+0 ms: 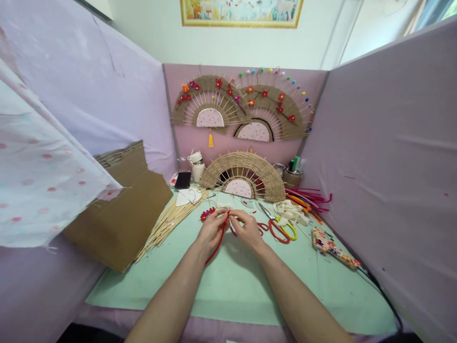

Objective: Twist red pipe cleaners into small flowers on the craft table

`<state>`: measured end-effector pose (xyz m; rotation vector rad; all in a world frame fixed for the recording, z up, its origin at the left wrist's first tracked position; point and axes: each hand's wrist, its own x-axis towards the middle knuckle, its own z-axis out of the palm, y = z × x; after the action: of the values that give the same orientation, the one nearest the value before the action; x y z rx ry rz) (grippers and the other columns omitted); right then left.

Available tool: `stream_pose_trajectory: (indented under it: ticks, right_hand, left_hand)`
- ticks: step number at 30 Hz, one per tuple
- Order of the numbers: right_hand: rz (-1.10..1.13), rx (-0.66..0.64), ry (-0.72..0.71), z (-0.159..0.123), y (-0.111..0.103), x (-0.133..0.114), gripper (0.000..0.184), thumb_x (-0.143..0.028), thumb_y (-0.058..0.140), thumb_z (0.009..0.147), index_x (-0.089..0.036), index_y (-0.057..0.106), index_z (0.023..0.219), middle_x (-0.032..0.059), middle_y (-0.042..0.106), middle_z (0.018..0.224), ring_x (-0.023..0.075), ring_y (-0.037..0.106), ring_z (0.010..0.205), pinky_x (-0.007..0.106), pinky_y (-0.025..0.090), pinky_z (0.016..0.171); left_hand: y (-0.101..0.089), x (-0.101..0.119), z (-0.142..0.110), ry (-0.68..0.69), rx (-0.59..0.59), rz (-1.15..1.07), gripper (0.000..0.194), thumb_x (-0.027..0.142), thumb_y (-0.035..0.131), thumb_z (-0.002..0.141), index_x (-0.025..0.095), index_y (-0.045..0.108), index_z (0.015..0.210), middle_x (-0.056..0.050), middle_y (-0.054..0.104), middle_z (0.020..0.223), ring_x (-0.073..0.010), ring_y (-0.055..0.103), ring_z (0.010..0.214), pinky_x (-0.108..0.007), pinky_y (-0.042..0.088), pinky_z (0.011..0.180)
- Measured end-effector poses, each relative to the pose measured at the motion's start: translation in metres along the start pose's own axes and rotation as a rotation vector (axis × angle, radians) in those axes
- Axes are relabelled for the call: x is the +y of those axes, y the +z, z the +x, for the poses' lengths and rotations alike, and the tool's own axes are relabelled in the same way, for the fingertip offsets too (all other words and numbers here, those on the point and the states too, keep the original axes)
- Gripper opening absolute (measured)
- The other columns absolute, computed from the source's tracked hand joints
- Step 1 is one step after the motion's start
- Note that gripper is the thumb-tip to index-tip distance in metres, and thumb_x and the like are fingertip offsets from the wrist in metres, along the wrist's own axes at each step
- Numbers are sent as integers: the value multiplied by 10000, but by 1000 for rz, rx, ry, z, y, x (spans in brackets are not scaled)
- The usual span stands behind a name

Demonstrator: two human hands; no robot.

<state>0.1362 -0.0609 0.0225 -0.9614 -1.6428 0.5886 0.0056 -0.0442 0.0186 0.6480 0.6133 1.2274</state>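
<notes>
Both hands meet over the middle of the table around a red pipe cleaner [216, 248]. My left hand [212, 227] pinches it near its upper end, and its long tail hangs down in a curve beside the wrist. With closed fingertips my right hand [247, 229] grips the same end; the exact bend between the fingers is too small to make out. Left of the hands lies a cluster of small red and purple flowers [207, 214]. Just right of my right hand are red pipe cleaner loops [263, 227] and red-handled scissors [279, 232].
Yellow handles [293, 230], cream ribbon [291, 211] and pipe cleaners [314, 196] lie right. A floral glue gun [333, 249] trails a cable. Left are thin sticks [169, 219] and cardboard [121, 214]. A woven fan [246, 164] stands behind, before a pink back panel [191, 143].
</notes>
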Motion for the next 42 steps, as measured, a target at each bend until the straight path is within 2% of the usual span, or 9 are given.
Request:
stream_pose_trajectory:
  ticks: [7, 12, 15, 19, 24, 29, 37, 42]
  right_hand:
    - [184, 56, 149, 4, -2, 12, 234, -354, 533, 816, -179, 608, 951, 67, 653, 948, 178, 609, 856, 298, 506, 698]
    - [161, 19, 142, 7, -5, 13, 258, -363, 545, 808, -186, 661, 957, 74, 646, 984, 168, 587, 827, 275, 478, 669]
    - [163, 8, 157, 8, -7, 13, 248, -363, 562, 794, -190, 681, 925, 68, 659, 940, 165, 583, 799, 276, 469, 664]
    - [183, 8, 193, 9, -8, 13, 246, -359, 595, 766, -184, 686, 913, 61, 674, 869, 168, 589, 774, 295, 469, 689]
    - [167, -27, 161, 10, -9, 12, 198, -334, 607, 755, -179, 691, 846, 64, 674, 886, 169, 597, 810, 295, 465, 730]
    - [135, -67, 169, 11, -12, 13, 181, -321, 603, 755, -178, 688, 826, 56, 672, 859, 156, 587, 783, 278, 454, 708]
    - [207, -127, 224, 11, -15, 12, 217, -343, 597, 753, -164, 677, 847, 43, 663, 802, 147, 571, 736, 269, 444, 664]
    - [241, -156, 264, 11, -17, 13, 243, -360, 591, 761, -167, 664, 891, 35, 659, 806, 134, 562, 705, 254, 437, 618]
  left_hand:
    - [0, 2, 1, -26, 28, 10, 211, 127, 740, 654, 110, 621, 827, -26, 615, 720, -57, 559, 585, -165, 480, 586]
    - [1, 2, -1, -74, -10, 15, 154, 114, 720, 681, 85, 634, 805, -30, 610, 721, -51, 555, 584, -159, 485, 588]
    - [0, 3, -1, -104, -23, 9, 114, 114, 701, 705, 89, 633, 793, -28, 605, 707, -53, 556, 584, -162, 489, 589]
    - [-1, 4, -3, -153, -59, 38, 89, 108, 687, 719, 93, 635, 789, -21, 596, 675, -52, 556, 573, -160, 492, 593]
    - [-1, 3, -3, -193, -86, 95, 94, 96, 684, 720, 84, 639, 801, -25, 596, 667, -50, 559, 569, -152, 489, 589]
    - [-2, 1, -2, -175, -85, 114, 121, 98, 698, 706, 100, 636, 810, -23, 603, 701, -49, 563, 578, -152, 488, 593]
    - [0, 2, -4, -156, -59, 174, 183, 149, 743, 656, 112, 618, 785, -16, 592, 696, -53, 547, 569, -172, 479, 591]
    - [6, 1, -6, -42, 6, 246, 288, 223, 794, 576, 130, 584, 749, 2, 593, 676, -66, 551, 580, -196, 467, 591]
